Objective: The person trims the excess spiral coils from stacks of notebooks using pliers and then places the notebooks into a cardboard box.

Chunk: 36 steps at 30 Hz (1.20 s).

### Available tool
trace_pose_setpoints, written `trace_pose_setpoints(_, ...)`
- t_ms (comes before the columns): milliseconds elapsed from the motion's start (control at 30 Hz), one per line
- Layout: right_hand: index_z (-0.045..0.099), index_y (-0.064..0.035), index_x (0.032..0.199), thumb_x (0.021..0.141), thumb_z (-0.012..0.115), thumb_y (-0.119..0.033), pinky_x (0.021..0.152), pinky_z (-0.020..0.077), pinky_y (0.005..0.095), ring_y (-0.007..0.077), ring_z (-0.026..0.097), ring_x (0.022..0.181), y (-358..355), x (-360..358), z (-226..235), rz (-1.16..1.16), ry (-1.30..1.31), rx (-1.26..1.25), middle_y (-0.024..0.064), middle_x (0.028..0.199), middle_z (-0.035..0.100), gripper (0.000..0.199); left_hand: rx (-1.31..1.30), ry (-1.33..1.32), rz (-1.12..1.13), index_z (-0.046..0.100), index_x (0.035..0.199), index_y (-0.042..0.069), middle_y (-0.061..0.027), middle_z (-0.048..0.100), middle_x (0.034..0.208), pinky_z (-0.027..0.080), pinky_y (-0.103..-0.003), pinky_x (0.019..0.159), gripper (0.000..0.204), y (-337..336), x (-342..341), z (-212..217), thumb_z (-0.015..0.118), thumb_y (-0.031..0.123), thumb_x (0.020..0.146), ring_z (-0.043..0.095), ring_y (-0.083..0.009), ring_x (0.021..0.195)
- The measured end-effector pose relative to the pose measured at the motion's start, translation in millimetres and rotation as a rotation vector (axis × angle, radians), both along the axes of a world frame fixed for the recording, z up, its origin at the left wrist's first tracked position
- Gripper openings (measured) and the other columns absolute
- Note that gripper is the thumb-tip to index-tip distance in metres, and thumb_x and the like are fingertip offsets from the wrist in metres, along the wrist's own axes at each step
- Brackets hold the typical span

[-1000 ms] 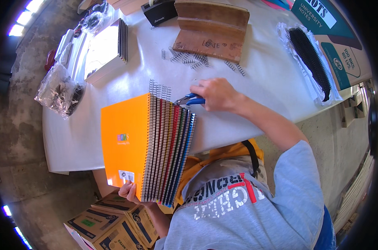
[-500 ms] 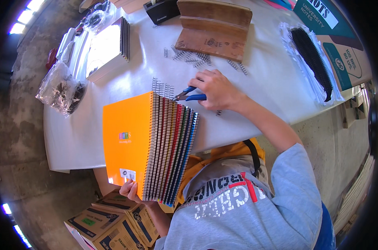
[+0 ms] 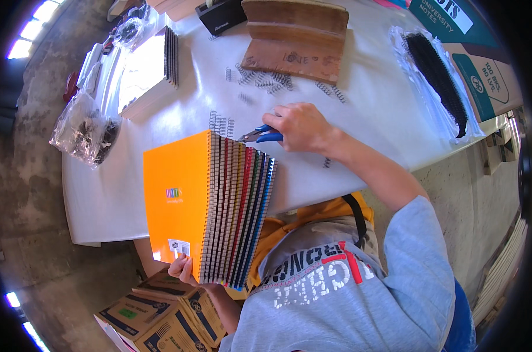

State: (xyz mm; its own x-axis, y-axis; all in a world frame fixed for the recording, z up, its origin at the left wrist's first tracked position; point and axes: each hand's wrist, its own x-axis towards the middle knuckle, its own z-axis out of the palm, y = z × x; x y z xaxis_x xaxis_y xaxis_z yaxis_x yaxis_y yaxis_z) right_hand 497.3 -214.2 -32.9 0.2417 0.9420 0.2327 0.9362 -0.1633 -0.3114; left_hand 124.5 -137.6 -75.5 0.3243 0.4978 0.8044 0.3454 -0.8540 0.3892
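Note:
My left hand (image 3: 184,268) grips the lower end of a stack of spiral notebooks (image 3: 173,164), fingers on the orange front cover. The stack stands tilted at the table's near edge, its several coil-bound spines turned right. Long coil ends (image 3: 221,124) stick up past the top of some spines. My right hand (image 3: 304,128) is closed around blue-handled wire cutters (image 3: 269,137), whose jaws are at the top of the spines, right of those ends. Whether the jaws touch a wire is too small to tell. One small coil piece (image 3: 246,98) is blurred above the stack.
Cut coil pieces (image 3: 266,80) lie before a wooden stand (image 3: 298,56). A notebook stack (image 3: 142,73) and a plastic bag (image 3: 85,129) are at left. Black coils (image 3: 436,79) in plastic lie at right beside a carton (image 3: 474,73). More cartons (image 3: 160,317) stand below the table.
The cutters have moved slightly left along the spines. Fewer long coil ends stick up, and a blurred coil piece has appeared above the stack. Another piece beside my right forearm has shifted right.

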Motion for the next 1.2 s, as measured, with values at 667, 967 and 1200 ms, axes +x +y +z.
trace_pose_setpoints(667,0.060,-0.0092,0.098,0.072,0.072,-0.019,0.081,0.0458,0.0413,0.0276,0.059,0.093,-32,21,0,-0.431,0.084,0.294,0.0088,0.100,0.060,0.030,0.003,-0.017,-0.003,0.047,0.102,0.015,-0.0046,0.039,0.097,0.039,-0.039,0.089,0.037,0,-2,1,0.071,0.030,0.078,0.045,-0.0194,0.097)
trace_pose_setpoints(967,0.060,-0.0115,0.104,0.062,0.070,-0.009,0.093,0.0352,0.0411,0.0269,0.052,0.105,-10,-12,0,-0.020,0.229,0.185,0.0069,0.102,0.057,0.043,0.005,-0.011,-0.041,0.047,0.101,0.016,-0.0042,0.039,0.095,0.041,-0.034,0.086,0.040,7,-12,0,0.076,0.022,0.074,0.045,-0.0178,0.095)
trace_pose_setpoints(1200,0.060,-0.0100,0.104,0.063,0.069,-0.007,0.092,0.0365,0.0405,0.0266,0.052,0.105,-8,-13,-3,0.005,0.270,0.138,0.0071,0.103,0.057,0.042,0.026,-0.008,-0.028,0.047,0.100,0.017,-0.0032,0.039,0.094,0.041,-0.033,0.081,0.041,8,-12,0,0.077,0.020,0.073,0.045,-0.0172,0.092)
